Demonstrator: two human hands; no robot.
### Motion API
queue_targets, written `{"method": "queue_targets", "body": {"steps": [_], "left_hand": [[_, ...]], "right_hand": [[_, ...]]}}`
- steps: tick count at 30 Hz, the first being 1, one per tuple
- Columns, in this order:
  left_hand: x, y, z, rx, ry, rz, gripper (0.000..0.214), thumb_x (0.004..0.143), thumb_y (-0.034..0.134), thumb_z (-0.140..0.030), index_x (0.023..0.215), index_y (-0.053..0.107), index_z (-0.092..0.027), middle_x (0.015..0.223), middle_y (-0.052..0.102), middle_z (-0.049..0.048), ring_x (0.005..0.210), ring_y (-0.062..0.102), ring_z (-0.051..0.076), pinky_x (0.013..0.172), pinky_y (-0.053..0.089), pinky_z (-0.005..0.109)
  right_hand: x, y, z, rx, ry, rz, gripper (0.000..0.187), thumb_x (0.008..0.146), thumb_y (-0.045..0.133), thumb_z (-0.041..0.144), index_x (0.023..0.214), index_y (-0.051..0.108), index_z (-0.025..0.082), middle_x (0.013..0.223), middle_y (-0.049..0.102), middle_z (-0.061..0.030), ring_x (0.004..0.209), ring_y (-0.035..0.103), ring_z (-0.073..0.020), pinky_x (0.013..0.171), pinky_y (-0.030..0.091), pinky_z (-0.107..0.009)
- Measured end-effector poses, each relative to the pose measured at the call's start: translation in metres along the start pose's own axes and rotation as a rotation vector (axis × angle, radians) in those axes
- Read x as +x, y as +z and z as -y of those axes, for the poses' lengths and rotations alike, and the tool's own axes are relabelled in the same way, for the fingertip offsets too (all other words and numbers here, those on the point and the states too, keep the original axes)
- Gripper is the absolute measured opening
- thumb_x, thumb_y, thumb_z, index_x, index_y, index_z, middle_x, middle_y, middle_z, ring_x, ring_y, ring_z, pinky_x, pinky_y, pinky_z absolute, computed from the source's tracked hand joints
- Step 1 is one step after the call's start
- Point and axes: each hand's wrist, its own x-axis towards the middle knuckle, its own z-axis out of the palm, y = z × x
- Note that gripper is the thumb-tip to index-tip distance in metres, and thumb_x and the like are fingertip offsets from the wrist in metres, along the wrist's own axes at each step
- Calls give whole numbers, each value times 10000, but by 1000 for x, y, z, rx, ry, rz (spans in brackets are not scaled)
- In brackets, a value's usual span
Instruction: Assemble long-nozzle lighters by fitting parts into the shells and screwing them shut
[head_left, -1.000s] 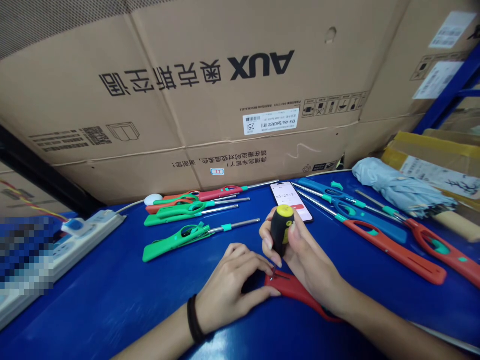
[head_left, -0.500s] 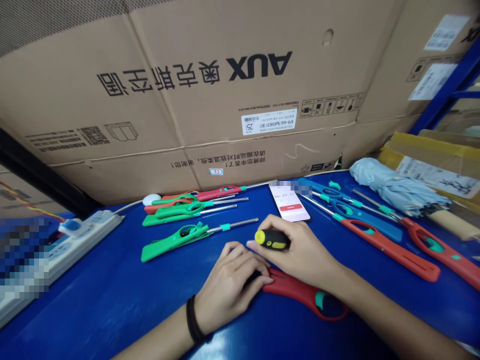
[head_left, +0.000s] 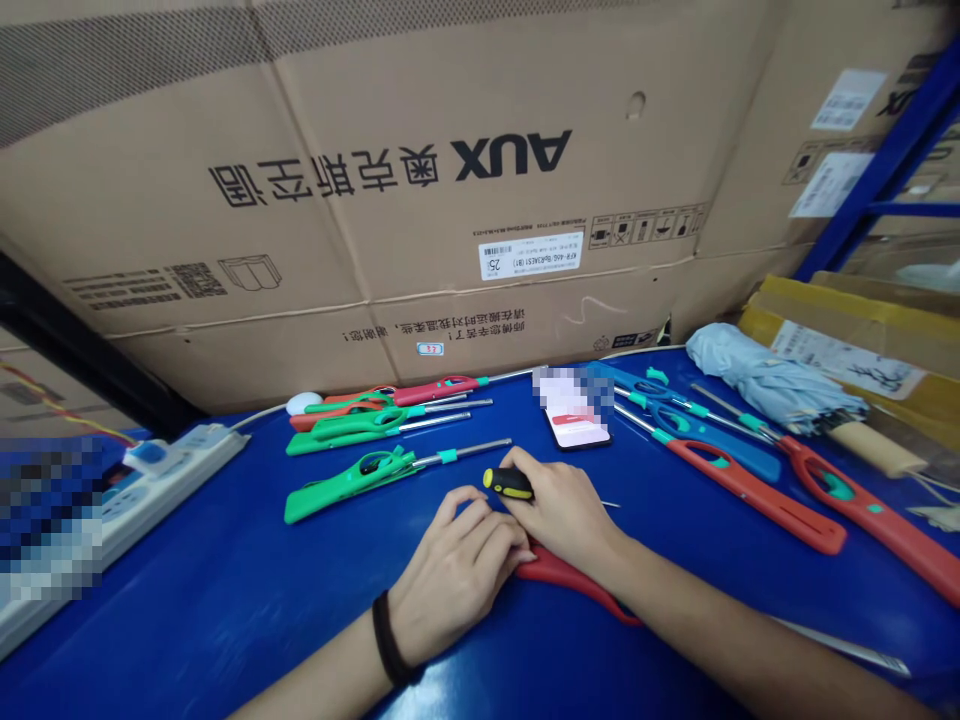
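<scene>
A screwdriver with a black and yellow handle (head_left: pixel 510 484) is gripped in my right hand (head_left: pixel 564 505), its thin shaft poking out beyond the knuckles to the right. My left hand (head_left: pixel 469 560) is closed on one end of a red long-nosed lighter (head_left: pixel 556 572) and presses it against the blue table. The lighter's middle and trigger part are mostly covered by my right hand and forearm. At lower right, a metal tube (head_left: pixel 855 648) emerges from behind my right forearm; what it belongs to is partly hidden.
Green, orange and red lighters (head_left: pixel 352 487) lie at left; blue and red ones (head_left: pixel 757 495) at right. Beyond my hands lies a phone (head_left: pixel 574 425). A power strip (head_left: pixel 142 520) is at far left, a folded light-blue umbrella (head_left: pixel 772 375) at right. A large carton (head_left: pixel 420 230) walls the back.
My right hand has shifted left and turned, so the screwdriver's shaft now shows. More of the red lighter is covered. My left hand keeps its hold, and the view has shifted slightly.
</scene>
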Motion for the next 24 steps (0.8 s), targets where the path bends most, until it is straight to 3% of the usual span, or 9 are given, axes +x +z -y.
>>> {"method": "queue_targets", "body": {"steps": [13, 20, 24], "left_hand": [[4, -5, 9, 74, 90, 113, 158, 970, 422, -166, 873, 547, -164, 835, 640, 16, 763, 545, 160, 881, 396, 358], [15, -14, 6, 373, 214, 408, 143, 944, 396, -141, 852, 502, -168, 834, 593, 56, 742, 554, 210, 723, 389, 355], [22, -17, -2, 459, 227, 505, 83, 901, 423, -116, 894, 488, -169, 829, 613, 64, 675, 573, 214, 658, 382, 353]], "right_hand": [[3, -6, 2, -36, 26, 52, 139, 876, 507, 293, 987, 577, 250, 785, 735, -10, 735, 689, -214, 531, 286, -242], [4, -5, 2, -79, 35, 110, 138, 848, 535, 277, 978, 571, 250, 778, 728, -24, 731, 684, -219, 526, 265, -255], [5, -4, 2, -107, 67, 122, 130, 871, 506, 300, 978, 563, 252, 782, 729, -18, 734, 685, -213, 523, 271, -254]]}}
